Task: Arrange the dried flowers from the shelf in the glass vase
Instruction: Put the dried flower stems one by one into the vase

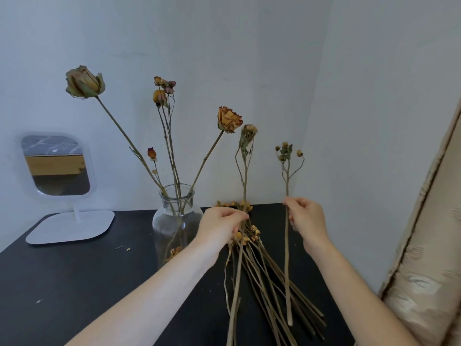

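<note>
Left hand [222,224]: fingers curled, pinching a tall brown single-headed dried stem [245,176] upright at centre frame, likely to judge its length.
Right hand [305,221]: thumb and fingertips pinch a thin budded dried sprig [287,182], held vertical right of centre.
Clear glass vase [174,221]: left of centre, already holding several stems.
Loose dried stems [269,273]: lower centre, on the black table [74,270].

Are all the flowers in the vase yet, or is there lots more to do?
Not yet. Several dried flowers already stand in the glass vase. The left hand holds a single-headed stem, and the right hand holds a budded stem. A pile of stems waits on the table.
</note>
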The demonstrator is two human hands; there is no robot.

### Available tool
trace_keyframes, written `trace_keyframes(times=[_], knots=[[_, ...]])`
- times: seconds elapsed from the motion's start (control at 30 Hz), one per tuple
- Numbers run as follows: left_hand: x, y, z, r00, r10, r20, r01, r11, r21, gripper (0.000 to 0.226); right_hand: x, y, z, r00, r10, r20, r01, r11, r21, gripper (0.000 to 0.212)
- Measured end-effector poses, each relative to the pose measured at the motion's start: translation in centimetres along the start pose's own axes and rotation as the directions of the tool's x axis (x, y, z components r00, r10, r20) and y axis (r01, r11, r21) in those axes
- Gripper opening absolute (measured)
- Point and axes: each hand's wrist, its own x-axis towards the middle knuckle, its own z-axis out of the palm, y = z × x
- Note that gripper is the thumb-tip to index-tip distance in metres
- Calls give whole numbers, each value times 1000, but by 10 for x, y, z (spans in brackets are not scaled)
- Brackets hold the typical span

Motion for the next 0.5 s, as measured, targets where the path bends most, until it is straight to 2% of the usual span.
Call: trace_keyframes(times=[0.33,0.5], knots=[[-81,37,-67,957,289,15,-290,955,62,17,-19,-23,21,996,-82,27,79,993,85,13],[-94,63,-90,933,359,40,-361,924,129,17,-28,-32,39,993,-91,71,84,992,93,14]])
